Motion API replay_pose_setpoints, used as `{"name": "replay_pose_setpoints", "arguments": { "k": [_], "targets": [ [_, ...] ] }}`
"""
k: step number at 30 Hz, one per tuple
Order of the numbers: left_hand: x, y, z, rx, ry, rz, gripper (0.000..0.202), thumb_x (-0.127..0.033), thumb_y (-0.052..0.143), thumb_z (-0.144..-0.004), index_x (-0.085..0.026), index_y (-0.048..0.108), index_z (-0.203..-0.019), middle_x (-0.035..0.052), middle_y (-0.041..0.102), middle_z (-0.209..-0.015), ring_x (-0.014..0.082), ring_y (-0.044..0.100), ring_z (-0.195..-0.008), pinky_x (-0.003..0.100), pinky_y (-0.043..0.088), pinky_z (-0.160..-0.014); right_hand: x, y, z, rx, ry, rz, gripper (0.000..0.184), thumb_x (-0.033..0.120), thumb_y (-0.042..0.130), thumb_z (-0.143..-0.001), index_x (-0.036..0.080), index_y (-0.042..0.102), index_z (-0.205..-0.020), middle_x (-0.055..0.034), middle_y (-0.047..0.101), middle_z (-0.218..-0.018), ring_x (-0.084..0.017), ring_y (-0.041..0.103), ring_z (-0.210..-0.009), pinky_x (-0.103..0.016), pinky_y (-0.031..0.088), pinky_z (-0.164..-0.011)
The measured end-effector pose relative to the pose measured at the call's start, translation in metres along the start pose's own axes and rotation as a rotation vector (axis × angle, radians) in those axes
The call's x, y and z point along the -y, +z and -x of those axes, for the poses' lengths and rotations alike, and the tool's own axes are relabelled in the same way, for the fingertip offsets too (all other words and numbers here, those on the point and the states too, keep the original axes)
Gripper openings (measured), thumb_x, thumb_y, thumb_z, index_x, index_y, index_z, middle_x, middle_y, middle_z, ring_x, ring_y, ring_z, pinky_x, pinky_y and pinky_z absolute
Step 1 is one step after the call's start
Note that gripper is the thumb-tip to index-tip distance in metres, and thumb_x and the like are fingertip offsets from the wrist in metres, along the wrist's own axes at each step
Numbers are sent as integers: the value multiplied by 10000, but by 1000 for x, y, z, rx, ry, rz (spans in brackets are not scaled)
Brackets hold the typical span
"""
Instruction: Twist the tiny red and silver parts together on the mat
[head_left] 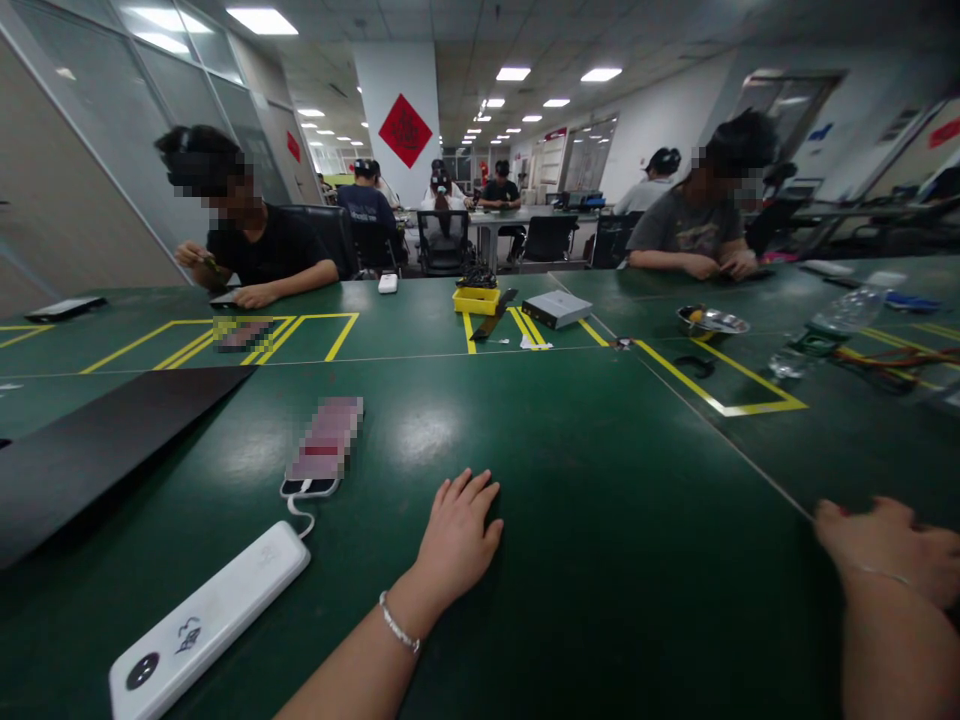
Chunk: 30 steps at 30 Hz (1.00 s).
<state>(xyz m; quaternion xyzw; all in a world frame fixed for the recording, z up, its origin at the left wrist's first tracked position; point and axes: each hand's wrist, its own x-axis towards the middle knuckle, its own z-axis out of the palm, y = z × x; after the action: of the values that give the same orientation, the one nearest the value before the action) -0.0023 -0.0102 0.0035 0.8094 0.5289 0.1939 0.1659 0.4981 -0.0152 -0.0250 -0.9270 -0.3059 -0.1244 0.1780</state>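
Note:
My left hand (461, 535) lies palm down on the green tabletop (615, 560), its fingers spread and nothing in them. A bracelet circles that wrist. To its left are a phone (322, 445), partly pixelated, and a long white power bank (214, 620) joined to the phone by a short white cable (302, 515). My right hand (885, 550) is at the right edge of the view, a little blurred. Its thumb and fingers look apart, and I see no object in it.
A black sheet (112, 440) lies at the left. Further off are a yellow tray (476, 300), a grey box (556, 308), a metal bowl (712, 322), a plastic bottle (840, 320) and cables (900, 358). Two people (262, 240) sit across the table; several others sit behind.

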Motion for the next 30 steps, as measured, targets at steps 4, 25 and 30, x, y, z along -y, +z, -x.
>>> {"name": "replay_pose_setpoints", "arguments": {
  "k": [4,25,30],
  "targets": [
    [0,-1,0,11,-1,-4,430,-270,458,-782,-254,441,-1212,31,399,-1334,251,273,-1260,498,187,-1030,9,-4,0,237,199,26,648,266,499,-549,109,508,-1178,-289,447,-1059,-380,384,-1013,-413,246,-588],
    [-2,-2,-1,0,-5,3,407,-251,479,-769,-254,476,-1176,34,416,-1321,250,285,-1254,493,194,-1026,45,-34,34,94,-8,-53,452,294,417,-666,158,617,-1048,-234,463,-1016,-333,434,-908,-390,282,-553],
    [-6,-3,-2,-80,-23,162,279,-251,488,-770,-244,569,-1037,42,576,-1131,223,458,-1119,442,309,-978,117,-50,103,42,-652,-295,324,278,370,-758,149,597,-948,-112,541,-893,-230,480,-884,-357,381,-735]
  ]
}}
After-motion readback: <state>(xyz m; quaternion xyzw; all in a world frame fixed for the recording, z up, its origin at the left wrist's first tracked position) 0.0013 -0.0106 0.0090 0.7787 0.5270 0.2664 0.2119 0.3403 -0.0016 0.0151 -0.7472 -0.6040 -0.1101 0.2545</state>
